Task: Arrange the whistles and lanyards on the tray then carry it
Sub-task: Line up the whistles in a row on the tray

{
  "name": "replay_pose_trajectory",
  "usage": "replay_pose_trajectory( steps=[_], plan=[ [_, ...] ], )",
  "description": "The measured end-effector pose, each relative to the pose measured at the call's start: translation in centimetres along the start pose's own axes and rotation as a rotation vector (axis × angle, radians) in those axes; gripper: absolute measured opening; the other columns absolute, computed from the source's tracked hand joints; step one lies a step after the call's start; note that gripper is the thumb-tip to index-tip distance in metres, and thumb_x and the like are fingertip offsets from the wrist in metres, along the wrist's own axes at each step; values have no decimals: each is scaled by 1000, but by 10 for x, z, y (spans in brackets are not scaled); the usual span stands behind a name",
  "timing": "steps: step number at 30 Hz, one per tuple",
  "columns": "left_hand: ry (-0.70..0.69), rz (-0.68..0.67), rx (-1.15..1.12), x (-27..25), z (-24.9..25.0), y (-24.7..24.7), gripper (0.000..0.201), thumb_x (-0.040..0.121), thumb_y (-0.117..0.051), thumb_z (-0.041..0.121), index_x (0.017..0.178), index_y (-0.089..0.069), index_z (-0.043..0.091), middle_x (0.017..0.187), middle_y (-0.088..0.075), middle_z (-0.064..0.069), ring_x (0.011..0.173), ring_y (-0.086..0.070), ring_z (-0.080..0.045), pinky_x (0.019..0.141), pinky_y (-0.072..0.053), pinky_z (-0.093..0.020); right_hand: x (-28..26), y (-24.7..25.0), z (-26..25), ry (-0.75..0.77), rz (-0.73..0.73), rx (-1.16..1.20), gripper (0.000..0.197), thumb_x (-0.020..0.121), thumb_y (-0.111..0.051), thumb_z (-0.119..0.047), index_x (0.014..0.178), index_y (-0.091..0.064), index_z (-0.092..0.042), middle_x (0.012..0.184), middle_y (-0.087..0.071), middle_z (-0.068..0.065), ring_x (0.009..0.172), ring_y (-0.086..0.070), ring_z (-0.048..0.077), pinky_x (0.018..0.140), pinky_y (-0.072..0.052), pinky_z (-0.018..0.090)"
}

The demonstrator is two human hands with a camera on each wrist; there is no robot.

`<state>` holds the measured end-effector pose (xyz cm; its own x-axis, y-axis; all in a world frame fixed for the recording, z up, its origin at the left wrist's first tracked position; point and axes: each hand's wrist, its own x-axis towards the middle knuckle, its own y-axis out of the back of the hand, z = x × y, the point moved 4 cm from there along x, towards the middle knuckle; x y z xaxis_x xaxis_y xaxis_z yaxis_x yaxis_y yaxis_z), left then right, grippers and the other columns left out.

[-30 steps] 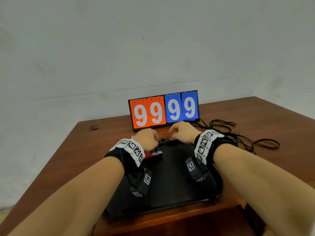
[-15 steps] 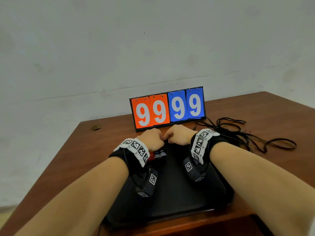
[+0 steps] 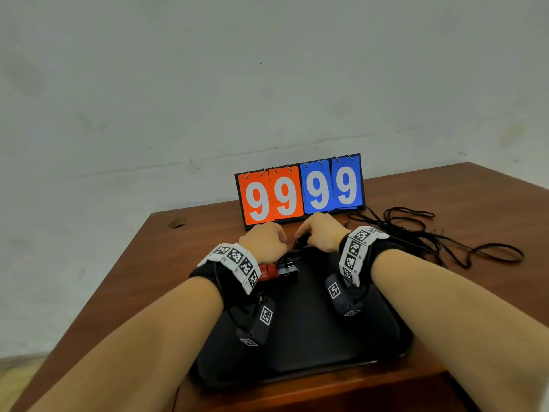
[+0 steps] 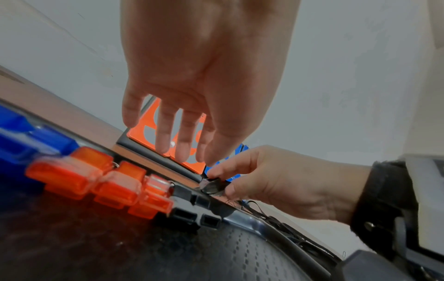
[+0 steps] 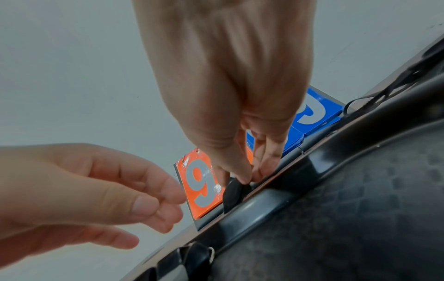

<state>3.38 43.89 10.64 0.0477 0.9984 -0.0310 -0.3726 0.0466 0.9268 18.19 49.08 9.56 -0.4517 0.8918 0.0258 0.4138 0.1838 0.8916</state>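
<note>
A black tray [image 3: 309, 328] lies on the brown table in front of me. Along its far left side sits a row of whistles: blue [image 4: 26, 138], orange-red [image 4: 79, 178] and black [image 4: 192, 211]. My right hand [image 5: 247, 178] pinches a black whistle [image 5: 233, 194] between thumb and fingertips at the tray's far rim. My left hand [image 5: 153, 205] hovers just left of it with fingers loosely curled and holds nothing. Black lanyards [image 3: 427, 233] lie tangled on the table to the right, and one cord [image 4: 276, 220] runs over the tray's rim.
A flip scoreboard [image 3: 300, 191] showing 99 99 stands right behind the tray and both hands. The grey wall rises behind the table. A small round hole [image 3: 177, 223] sits at the table's far left corner.
The two hands, apart a second ago, came together at the tray's far rim, and the right hand now pinches the black whistle there. The head view has shifted slightly.
</note>
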Motion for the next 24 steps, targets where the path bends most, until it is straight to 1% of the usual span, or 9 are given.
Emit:
replay_pose_trajectory(
  steps=[3,5,8,10,12,15,18,22,24],
  plan=[
    [4,1,-8,-9,-5,8,21,88,-61,25,108,-66,25,109,-65,6,102,-62,-16,95,-52,-42,-7,6,-1,-34,59,38,40,89,-58,6,120,-69,-16,122,-67,1,116,-60,17,100,-49,28],
    [9,6,-14,-16,-9,12,21,88,-61,24,109,-67,24,110,-65,5,103,-61,-17,96,-52,-41,-14,8,-2,-35,68,51,39,88,-59,5,120,-69,-16,122,-67,2,115,-60,17,100,-49,29],
    [10,1,-19,-27,-13,15,25,90,-60,21,114,-66,19,116,-64,1,105,-61,-17,95,-52,-36,-26,8,-3,-25,60,48,36,88,-64,0,118,-69,-18,122,-66,2,114,-61,16,97,-48,26],
    [12,1,-25,-35,-14,15,24,91,-60,19,114,-65,18,117,-63,0,104,-62,-18,93,-53,-35,-35,10,-5,-27,74,69,33,87,-66,-3,118,-69,-17,120,-66,3,106,-62,14,92,-49,24],
    [8,-10,-33,-40,-14,14,24,91,-60,17,115,-64,18,118,-63,-1,104,-63,-18,92,-54,-34,-43,12,-7,-44,87,102,30,87,-67,-7,116,-69,-15,114,-66,3,92,-63,13,86,-53,24],
    [4,-32,-32,-46,-11,13,28,91,-60,16,119,-63,16,116,-66,-3,100,-67,-19,89,-55,-32,-52,10,-12,-69,51,123,29,86,-70,-9,114,-67,-13,104,-66,5,82,-69,18,78,-60,29],
    [2,-28,-20,-49,-10,13,30,91,-61,16,121,-62,16,117,-64,-1,100,-65,-17,88,-55,-30,-57,5,-15,-79,10,82,28,84,-73,-11,111,-68,-13,102,-64,3,78,-70,18,74,-61,29],
    [7,-43,1,-53,-15,14,30,90,-61,16,120,-61,17,115,-67,-1,96,-66,-15,77,-51,-23,-59,-4,-16,-121,-61,54,26,82,-76,-12,106,-68,-12,98,-68,6,74,-73,18,70,-62,28],
    [0,-42,26,-55,-18,17,30,90,-62,16,121,-62,16,117,-65,-1,101,-64,-16,82,-50,-25,-58,-8,-17,-149,-75,53,29,81,-77,-11,109,-66,-10,96,-70,9,72,-74,19,69,-62,31]
  ],
)
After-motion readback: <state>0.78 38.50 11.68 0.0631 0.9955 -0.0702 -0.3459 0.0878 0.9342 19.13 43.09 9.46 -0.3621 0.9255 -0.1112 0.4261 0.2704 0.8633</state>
